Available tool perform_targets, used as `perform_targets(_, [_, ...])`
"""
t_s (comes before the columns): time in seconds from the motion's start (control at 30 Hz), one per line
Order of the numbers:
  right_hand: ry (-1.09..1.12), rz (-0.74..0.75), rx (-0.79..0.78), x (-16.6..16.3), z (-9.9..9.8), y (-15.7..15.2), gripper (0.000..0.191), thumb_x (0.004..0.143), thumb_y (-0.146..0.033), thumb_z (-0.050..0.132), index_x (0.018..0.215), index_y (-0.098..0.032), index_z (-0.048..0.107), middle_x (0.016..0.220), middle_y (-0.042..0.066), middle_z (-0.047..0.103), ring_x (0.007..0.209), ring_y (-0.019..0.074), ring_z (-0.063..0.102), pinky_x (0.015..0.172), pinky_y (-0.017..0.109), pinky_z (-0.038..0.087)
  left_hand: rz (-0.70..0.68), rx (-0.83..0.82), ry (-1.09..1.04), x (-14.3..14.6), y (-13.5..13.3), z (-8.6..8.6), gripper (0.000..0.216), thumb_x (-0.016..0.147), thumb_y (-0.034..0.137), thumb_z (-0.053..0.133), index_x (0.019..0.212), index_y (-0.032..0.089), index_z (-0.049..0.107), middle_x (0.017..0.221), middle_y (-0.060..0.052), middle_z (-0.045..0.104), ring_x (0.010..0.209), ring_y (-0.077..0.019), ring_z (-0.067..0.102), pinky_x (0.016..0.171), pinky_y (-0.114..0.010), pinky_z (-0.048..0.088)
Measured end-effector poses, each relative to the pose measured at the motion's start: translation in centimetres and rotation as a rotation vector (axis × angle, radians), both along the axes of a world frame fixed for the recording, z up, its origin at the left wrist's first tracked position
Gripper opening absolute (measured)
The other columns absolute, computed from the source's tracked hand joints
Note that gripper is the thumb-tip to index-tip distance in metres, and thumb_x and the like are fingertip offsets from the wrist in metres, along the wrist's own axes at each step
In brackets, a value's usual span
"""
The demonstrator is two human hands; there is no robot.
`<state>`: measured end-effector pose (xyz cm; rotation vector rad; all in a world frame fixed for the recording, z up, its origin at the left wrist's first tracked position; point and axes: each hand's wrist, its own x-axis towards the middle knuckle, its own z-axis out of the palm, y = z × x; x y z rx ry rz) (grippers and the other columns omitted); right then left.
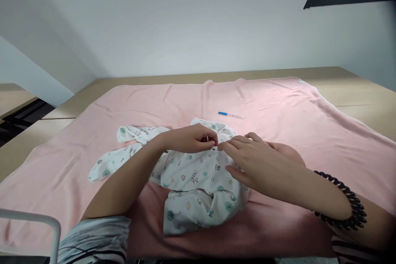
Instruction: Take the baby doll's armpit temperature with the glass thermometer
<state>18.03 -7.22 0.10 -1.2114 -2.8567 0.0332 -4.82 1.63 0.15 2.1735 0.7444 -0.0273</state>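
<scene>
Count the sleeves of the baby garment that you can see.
2. Both sleeves of the baby garment lie left of the left hand: upper sleeve, lower sleeve. The right hand rests on the garment.

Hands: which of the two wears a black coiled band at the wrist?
The right hand; its wrist carries the black band, while the left hand has a bare wrist.

The left hand [188,139] and right hand [250,159] cover the garment [198,185] at its upper middle. The pen [230,115] markings are too small to read. The metal rail [31,220] is cut off at the left edge.
</scene>
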Motion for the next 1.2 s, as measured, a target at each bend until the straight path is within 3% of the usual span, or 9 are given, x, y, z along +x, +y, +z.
perform_targets(0.17, [0.073, 0.139, -0.025, 0.6, -0.4, 0.3, 0.015, 0.098, -0.025, 0.063, 0.111, -0.019, 0.059, 0.111, 0.006, 0.062, 0.104, 0.0251, 0.056, 0.09, 0.045, 0.044, 0.002, 0.027, 0.075, -0.3, -0.2, 1.1, 0.023, 0.096, 0.026, 0.049, 0.101, 0.018, 0.069, 0.083, 0.0, 0.063, 0.067, -0.01, 0.049, 0.061, -0.024, 0.039])
perform_targets(0.37, [0.089, 0.16, -0.064, 1.1, -0.5, 0.6, 0.014, 0.096, -0.028, 0.067, 0.107, -0.02, 0.062, 0.109, 0.004, 0.061, 0.102, 0.0239, 0.055, 0.086, 0.043, 0.045, -0.04, 0.002, 0.038, -0.6, -0.1, 0.5, 0.021, 0.097, 0.029, 0.052, 0.106, 0.02, 0.069, 0.096, -0.002, 0.07, 0.08, -0.0126, 0.06, 0.07, -0.024, 0.046])
perform_targets(0.8, [0.086, 0.172, -0.064, 0.9, -0.8, 0.4, 0.019, 0.094, -0.028, 0.07, 0.108, -0.019, 0.061, 0.108, 0.003, 0.06, 0.102, 0.0232, 0.054, 0.087, 0.045, 0.044, -0.05, 0.137, 0.079, -0.4, -1.4, 1.3, 0.026, 0.096, 0.034, 0.055, 0.108, 0.02, 0.073, 0.097, -0.004, 0.067, 0.082, -0.0136, 0.059, 0.073, -0.026, 0.046])
perform_targets(0.93, [0.066, 0.17, -0.035, 0.7, -1.1, 0.4, 0.021, 0.094, -0.028, 0.07, 0.111, -0.018, 0.061, 0.109, 0.004, 0.06, 0.101, 0.0243, 0.054, 0.085, 0.046, 0.045, -0.039, 0.16, 0.076, -0.3, -1.4, 0.9, 0.02, 0.092, 0.029, 0.059, 0.103, 0.019, 0.072, 0.096, -0.004, 0.067, 0.085, -0.0152, 0.058, 0.072, -0.027, 0.044])
perform_targets(1.2, [0.061, 0.149, -0.053, 0.6, -1.6, 0.1, 0.024, 0.095, -0.032, 0.069, 0.113, -0.02, 0.06, 0.111, 0.005, 0.059, 0.104, 0.0262, 0.053, 0.085, 0.049, 0.048, -0.031, 0.21, 0.07, 0.1, -0.9, -0.1, 0.01, 0.08, 0.015, 0.057, 0.084, 0.017, 0.066, 0.084, -0.002, 0.062, 0.071, -0.0128, 0.054, 0.062, -0.027, 0.039])
